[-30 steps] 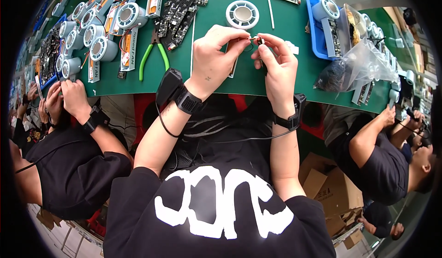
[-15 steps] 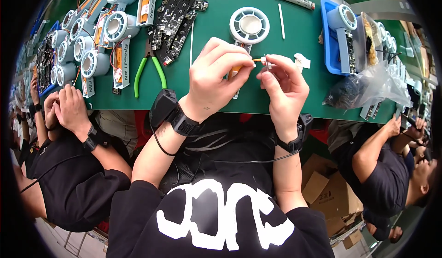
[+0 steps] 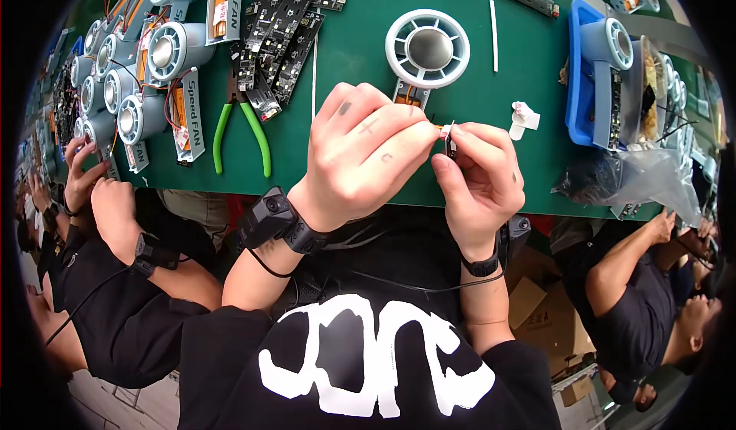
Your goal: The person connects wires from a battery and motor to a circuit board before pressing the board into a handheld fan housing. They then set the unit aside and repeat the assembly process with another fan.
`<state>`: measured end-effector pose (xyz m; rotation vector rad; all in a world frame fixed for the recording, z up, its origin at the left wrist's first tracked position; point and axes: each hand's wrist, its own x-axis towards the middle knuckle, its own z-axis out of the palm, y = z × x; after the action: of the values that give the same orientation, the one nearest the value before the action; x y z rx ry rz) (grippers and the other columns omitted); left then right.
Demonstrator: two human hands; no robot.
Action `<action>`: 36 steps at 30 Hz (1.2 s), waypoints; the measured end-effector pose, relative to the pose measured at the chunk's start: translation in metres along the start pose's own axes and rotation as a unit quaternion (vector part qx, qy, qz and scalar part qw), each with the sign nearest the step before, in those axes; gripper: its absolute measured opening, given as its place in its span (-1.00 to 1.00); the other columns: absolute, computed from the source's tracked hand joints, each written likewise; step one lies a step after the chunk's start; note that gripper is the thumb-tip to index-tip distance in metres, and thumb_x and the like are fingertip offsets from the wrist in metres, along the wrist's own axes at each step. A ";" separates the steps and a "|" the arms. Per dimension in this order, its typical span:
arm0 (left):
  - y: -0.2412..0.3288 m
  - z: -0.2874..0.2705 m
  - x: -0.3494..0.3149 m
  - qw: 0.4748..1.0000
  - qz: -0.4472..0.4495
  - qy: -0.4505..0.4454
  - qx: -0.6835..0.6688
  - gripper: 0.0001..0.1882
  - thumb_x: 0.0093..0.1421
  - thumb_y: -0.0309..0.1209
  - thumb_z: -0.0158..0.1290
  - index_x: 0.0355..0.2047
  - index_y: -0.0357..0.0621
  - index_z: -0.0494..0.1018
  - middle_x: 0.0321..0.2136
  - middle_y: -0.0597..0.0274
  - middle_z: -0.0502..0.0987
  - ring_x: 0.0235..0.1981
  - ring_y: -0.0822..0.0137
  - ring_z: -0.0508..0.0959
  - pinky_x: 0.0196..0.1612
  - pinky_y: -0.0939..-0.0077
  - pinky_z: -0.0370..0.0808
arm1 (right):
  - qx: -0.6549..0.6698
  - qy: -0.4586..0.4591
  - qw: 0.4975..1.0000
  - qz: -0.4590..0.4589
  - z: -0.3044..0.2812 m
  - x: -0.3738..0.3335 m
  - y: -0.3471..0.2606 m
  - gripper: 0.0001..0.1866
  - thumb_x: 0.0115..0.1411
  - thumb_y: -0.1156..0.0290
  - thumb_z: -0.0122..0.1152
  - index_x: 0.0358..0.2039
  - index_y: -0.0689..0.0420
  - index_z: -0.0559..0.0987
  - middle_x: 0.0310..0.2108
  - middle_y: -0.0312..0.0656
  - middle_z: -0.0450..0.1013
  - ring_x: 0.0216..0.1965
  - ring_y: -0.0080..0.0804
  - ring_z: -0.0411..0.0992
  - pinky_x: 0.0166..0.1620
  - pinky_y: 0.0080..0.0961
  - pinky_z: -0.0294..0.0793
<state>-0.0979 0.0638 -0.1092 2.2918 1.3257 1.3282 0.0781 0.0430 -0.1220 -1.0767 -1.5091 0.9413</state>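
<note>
Green covers the bench [image 3: 353, 46], with pliers [image 3: 258, 142] and a pile of boards [image 3: 280, 31] on the left and a blue tray [image 3: 575, 85] on the right. One fan [image 3: 429, 48] lies just to the far side of the left hand [image 3: 368, 150], which hides some of it. The right hand [image 3: 487, 169] has a narrow grip, pinching a small black part [image 3: 451, 148]. A white plug [image 3: 445, 131] sits between both hands. I cannot tell what the left grip holds. It seems best to hold the plug gently and straight, so nothing bends.
</note>
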 end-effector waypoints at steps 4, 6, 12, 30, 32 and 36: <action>-0.001 -0.004 -0.003 1.000 0.005 -0.009 -0.001 -0.71 -0.16 -0.59 0.38 -0.36 -0.18 0.60 -0.40 0.25 0.60 -0.44 0.24 0.50 -0.38 0.41 0.39 | -0.034 -0.018 0.999 0.002 0.004 -0.008 -0.004 -0.69 0.17 0.74 0.31 -0.06 0.33 0.58 -0.09 -0.06 0.47 -0.33 -0.54 0.52 -0.36 -0.71 0.55; -0.001 -0.008 -0.005 1.000 0.006 -0.009 -0.009 -0.72 -0.15 -0.59 0.38 -0.37 -0.19 0.60 -0.40 0.25 0.59 -0.44 0.23 0.50 -0.39 0.41 0.39 | 0.015 -0.010 0.998 0.067 0.006 -0.010 -0.009 -0.70 0.18 0.73 0.29 -0.05 0.33 0.58 -0.10 -0.09 0.48 -0.37 -0.56 0.52 -0.42 -0.73 0.51; 0.017 -0.021 -0.004 0.998 -0.021 -0.046 0.023 -0.82 -0.05 -0.57 0.31 -0.40 -0.17 0.57 -0.43 0.29 0.56 -0.43 0.22 0.49 -0.35 0.38 0.40 | 0.040 -0.005 0.991 0.126 0.011 -0.015 -0.031 -0.70 0.20 0.73 0.27 -0.03 0.33 0.58 -0.12 -0.14 0.48 -0.41 -0.59 0.53 -0.48 -0.73 0.48; 0.052 -0.047 -0.010 0.995 -0.056 -0.075 0.041 -0.91 0.05 -0.55 0.24 -0.41 -0.21 0.55 -0.42 0.22 0.57 -0.37 0.18 0.52 -0.26 0.34 0.47 | -0.093 0.022 0.989 0.110 0.017 -0.033 -0.077 -0.76 0.23 0.63 0.31 -0.07 0.26 0.63 -0.26 -0.24 0.57 -0.46 -0.62 0.53 -0.50 -0.70 0.45; 0.047 -0.050 -0.016 0.996 -0.063 -0.053 -0.043 -0.92 0.09 -0.55 0.22 -0.39 -0.22 0.55 -0.42 0.20 0.57 -0.35 0.17 0.53 -0.22 0.32 0.49 | -0.038 0.021 0.987 0.156 0.017 -0.035 -0.082 -0.76 0.24 0.62 0.31 -0.06 0.27 0.62 -0.25 -0.24 0.58 -0.46 -0.61 0.53 -0.50 -0.70 0.45; 0.047 -0.055 -0.024 0.991 -0.077 -0.033 -0.108 -0.92 0.11 -0.55 0.21 -0.37 -0.23 0.55 -0.40 0.19 0.58 -0.33 0.17 0.53 -0.20 0.31 0.50 | 0.018 0.011 0.980 0.197 0.019 -0.038 -0.091 -0.75 0.26 0.60 0.29 -0.04 0.27 0.61 -0.23 -0.23 0.58 -0.46 -0.62 0.53 -0.51 -0.71 0.44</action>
<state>-0.1162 0.0033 -0.0669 2.0301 1.2425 1.2656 0.0475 -0.0208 -0.0505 -1.3842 -1.2769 1.2179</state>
